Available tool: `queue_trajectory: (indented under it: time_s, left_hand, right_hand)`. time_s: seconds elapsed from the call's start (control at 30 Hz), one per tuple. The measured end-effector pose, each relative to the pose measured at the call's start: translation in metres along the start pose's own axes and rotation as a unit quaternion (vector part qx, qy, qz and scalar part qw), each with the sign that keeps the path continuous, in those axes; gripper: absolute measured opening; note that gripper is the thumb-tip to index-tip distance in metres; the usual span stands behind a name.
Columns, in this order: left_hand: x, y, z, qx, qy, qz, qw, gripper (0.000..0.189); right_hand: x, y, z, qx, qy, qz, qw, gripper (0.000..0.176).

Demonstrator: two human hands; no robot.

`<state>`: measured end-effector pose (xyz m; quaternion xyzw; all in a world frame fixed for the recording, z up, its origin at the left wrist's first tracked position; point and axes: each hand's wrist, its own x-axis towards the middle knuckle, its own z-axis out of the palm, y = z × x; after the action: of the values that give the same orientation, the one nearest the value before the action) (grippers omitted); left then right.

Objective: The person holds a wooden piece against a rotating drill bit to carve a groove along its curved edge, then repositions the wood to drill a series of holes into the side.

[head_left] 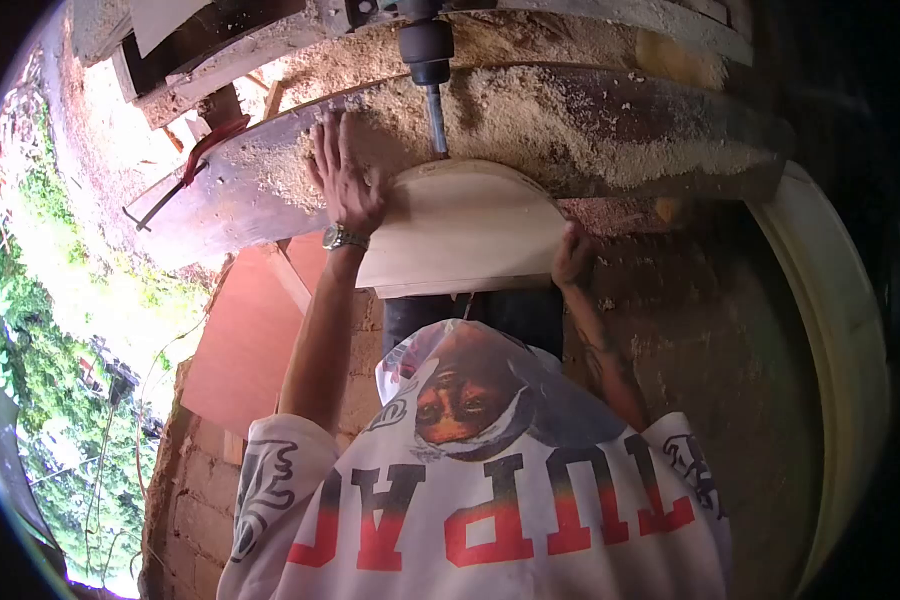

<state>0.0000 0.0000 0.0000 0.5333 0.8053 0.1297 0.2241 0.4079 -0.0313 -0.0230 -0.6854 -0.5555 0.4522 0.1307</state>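
A pale wooden board (460, 225) with a rounded far edge lies partly on the sawdust-covered bench (240, 190) and juts out toward my body. My left hand (348, 185), wearing a wristwatch, is flat at the board's left end, fingers stretched over the bench top. At the right end my right hand (573, 255) grips the board's edge, thumb on top. Straight ahead, a vertical machine chuck (426, 52) holds a metal bit (437, 120). The bit's lower end meets the middle of the board's curved edge in this view.
A red-handled metal tool (195, 165) rests over the bench's left part. Sawdust (570, 130) is heaped around the bit. A reddish panel (250, 340) leans below on the left, against a brick wall (192, 510). A long curved pale piece (835, 360) stands at the right.
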Motion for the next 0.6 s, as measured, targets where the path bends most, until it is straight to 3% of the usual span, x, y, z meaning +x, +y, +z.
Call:
queue_trajectory:
  time_s: [0.27,0.6]
  left_hand:
    - [0.011,-0.016,-0.008,0.018,-0.014,0.029,0.999,0.079]
    - [0.029,-0.002,-0.012,0.019,-0.025,-0.004,0.999,0.074]
  right_hand:
    - [0.002,-0.035,0.011,-0.026,-0.01,0.019,0.999,0.054]
    - [0.01,-0.022,0.031,-0.01,0.003,0.031,0.999,0.056]
